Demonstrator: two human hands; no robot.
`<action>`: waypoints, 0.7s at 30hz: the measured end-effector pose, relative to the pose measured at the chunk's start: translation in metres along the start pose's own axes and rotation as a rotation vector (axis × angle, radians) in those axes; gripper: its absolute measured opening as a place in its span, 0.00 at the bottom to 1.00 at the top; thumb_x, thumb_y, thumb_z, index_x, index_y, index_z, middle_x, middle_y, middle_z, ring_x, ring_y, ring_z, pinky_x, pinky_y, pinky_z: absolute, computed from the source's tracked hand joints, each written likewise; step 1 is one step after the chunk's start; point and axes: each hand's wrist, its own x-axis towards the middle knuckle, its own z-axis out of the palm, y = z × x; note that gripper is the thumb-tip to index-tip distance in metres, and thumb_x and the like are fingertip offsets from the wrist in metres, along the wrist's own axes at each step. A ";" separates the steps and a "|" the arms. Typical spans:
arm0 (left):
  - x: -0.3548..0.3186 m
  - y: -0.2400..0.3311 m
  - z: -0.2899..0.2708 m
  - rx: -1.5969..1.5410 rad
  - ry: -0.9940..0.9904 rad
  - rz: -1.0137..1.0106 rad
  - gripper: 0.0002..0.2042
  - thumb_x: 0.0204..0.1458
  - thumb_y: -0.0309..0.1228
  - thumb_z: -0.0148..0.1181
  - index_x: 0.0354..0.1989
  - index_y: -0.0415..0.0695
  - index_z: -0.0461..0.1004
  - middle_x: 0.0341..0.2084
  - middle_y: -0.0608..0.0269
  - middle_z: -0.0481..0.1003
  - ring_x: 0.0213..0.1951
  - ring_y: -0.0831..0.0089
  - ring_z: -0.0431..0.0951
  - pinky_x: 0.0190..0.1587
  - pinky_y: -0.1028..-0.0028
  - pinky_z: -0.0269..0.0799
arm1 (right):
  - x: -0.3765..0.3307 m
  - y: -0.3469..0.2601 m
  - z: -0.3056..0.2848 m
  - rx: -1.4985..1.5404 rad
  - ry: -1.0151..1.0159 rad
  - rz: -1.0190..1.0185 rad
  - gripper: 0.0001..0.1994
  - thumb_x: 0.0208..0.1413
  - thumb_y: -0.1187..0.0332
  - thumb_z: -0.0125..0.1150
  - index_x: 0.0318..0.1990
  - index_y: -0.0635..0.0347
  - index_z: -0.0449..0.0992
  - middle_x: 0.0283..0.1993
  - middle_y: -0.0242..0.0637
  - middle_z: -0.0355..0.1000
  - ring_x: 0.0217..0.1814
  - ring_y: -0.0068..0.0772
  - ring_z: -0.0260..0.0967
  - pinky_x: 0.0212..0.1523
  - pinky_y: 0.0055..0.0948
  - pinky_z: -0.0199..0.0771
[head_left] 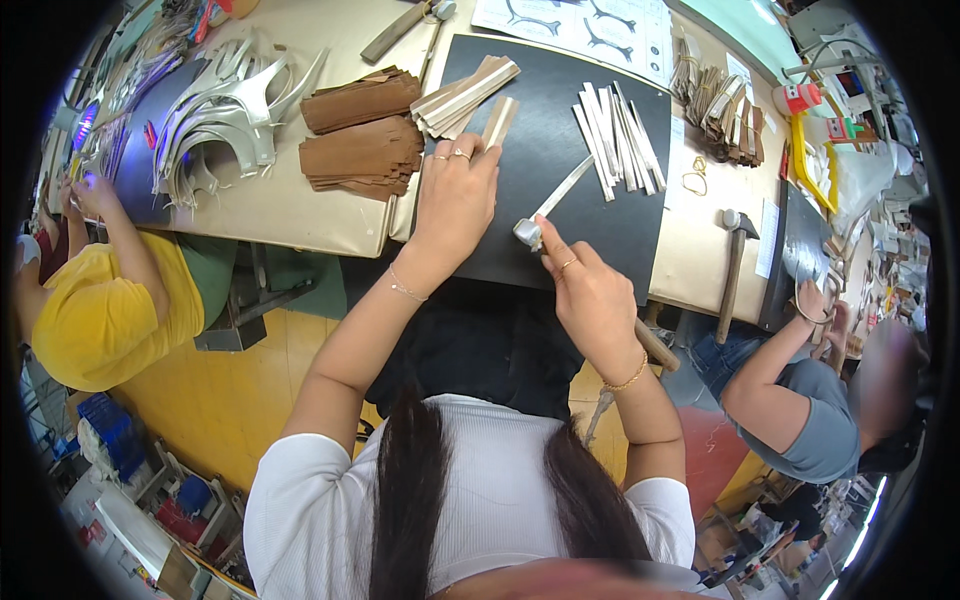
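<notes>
On the black mat (pixel 560 80), my left hand (pixel 458 195) is closed with its fingertips on a short brown-and-white strip (pixel 501 120). More brown-and-white strips (pixel 465 98) lie fanned just beyond its knuckles. A hammer (pixel 527 234) is gripped in my right hand (pixel 590 290), close to its metal head; the wooden handle runs out behind the wrist. A narrow white strip (pixel 568 184) reaches from the hammer head toward several loose white strips (pixel 615 140) on the mat. Left of my left hand lie two stacks of brown leather pieces (pixel 360 157).
Silvery curved cut pieces (pixel 235 110) are heaped at left. Another hammer (pixel 735 260) lies at right, near bundled brown strips (pixel 725 115). A printed sheet (pixel 590 30) lies at the back. Co-workers sit on both sides, one in a yellow shirt (pixel 115 310), one in grey (pixel 810 420).
</notes>
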 end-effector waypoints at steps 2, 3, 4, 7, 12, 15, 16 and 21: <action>-0.001 -0.001 0.001 0.037 -0.030 0.031 0.13 0.51 0.19 0.61 0.46 0.41 0.80 0.42 0.59 0.75 0.46 0.58 0.74 0.48 0.62 0.68 | 0.006 0.011 -0.005 -0.020 0.015 -0.009 0.24 0.62 0.65 0.61 0.66 0.37 0.72 0.27 0.34 0.66 0.24 0.38 0.73 0.26 0.37 0.75; -0.006 0.000 -0.003 0.046 -0.039 0.045 0.12 0.50 0.20 0.61 0.44 0.41 0.80 0.41 0.60 0.75 0.46 0.59 0.74 0.48 0.62 0.67 | 0.010 0.018 -0.008 -0.013 -0.007 -0.020 0.24 0.62 0.65 0.61 0.67 0.37 0.72 0.27 0.35 0.66 0.24 0.39 0.73 0.26 0.38 0.75; -0.012 0.000 -0.007 0.061 -0.042 0.062 0.12 0.49 0.20 0.61 0.42 0.41 0.80 0.40 0.60 0.75 0.46 0.60 0.74 0.48 0.62 0.67 | 0.014 0.025 -0.011 -0.023 -0.029 -0.042 0.24 0.62 0.66 0.60 0.66 0.36 0.72 0.28 0.34 0.67 0.24 0.39 0.73 0.26 0.38 0.74; -0.026 0.001 -0.020 0.068 -0.082 0.097 0.12 0.47 0.20 0.61 0.41 0.42 0.80 0.40 0.62 0.74 0.46 0.60 0.73 0.49 0.62 0.66 | 0.022 0.045 -0.022 0.007 -0.072 -0.170 0.25 0.60 0.69 0.62 0.64 0.37 0.74 0.28 0.36 0.69 0.26 0.42 0.72 0.29 0.40 0.73; -0.030 0.012 -0.023 -0.014 -0.087 0.034 0.11 0.49 0.24 0.66 0.42 0.44 0.80 0.40 0.64 0.74 0.45 0.62 0.73 0.49 0.63 0.62 | 0.028 0.064 -0.040 -0.147 -0.051 -0.149 0.25 0.59 0.70 0.63 0.64 0.38 0.75 0.27 0.35 0.68 0.26 0.40 0.71 0.28 0.38 0.72; -0.021 0.017 -0.012 -0.005 -0.042 -0.014 0.11 0.50 0.28 0.69 0.43 0.46 0.81 0.40 0.66 0.74 0.45 0.63 0.72 0.48 0.64 0.61 | 0.024 0.066 -0.045 -0.212 0.042 -0.023 0.25 0.60 0.71 0.62 0.65 0.40 0.74 0.28 0.37 0.67 0.26 0.41 0.70 0.29 0.37 0.71; -0.018 0.019 -0.008 0.012 -0.036 -0.033 0.11 0.50 0.29 0.70 0.42 0.47 0.81 0.40 0.66 0.74 0.44 0.63 0.72 0.48 0.64 0.61 | 0.021 0.064 -0.044 -0.154 0.065 0.001 0.24 0.61 0.70 0.62 0.65 0.39 0.74 0.28 0.36 0.68 0.26 0.41 0.71 0.28 0.37 0.71; -0.010 0.023 0.004 -0.108 -0.167 -0.061 0.11 0.49 0.28 0.70 0.42 0.48 0.82 0.37 0.66 0.75 0.43 0.64 0.72 0.47 0.65 0.62 | 0.007 0.046 -0.021 0.133 0.159 0.105 0.24 0.62 0.68 0.61 0.66 0.39 0.72 0.30 0.37 0.70 0.27 0.44 0.72 0.29 0.39 0.73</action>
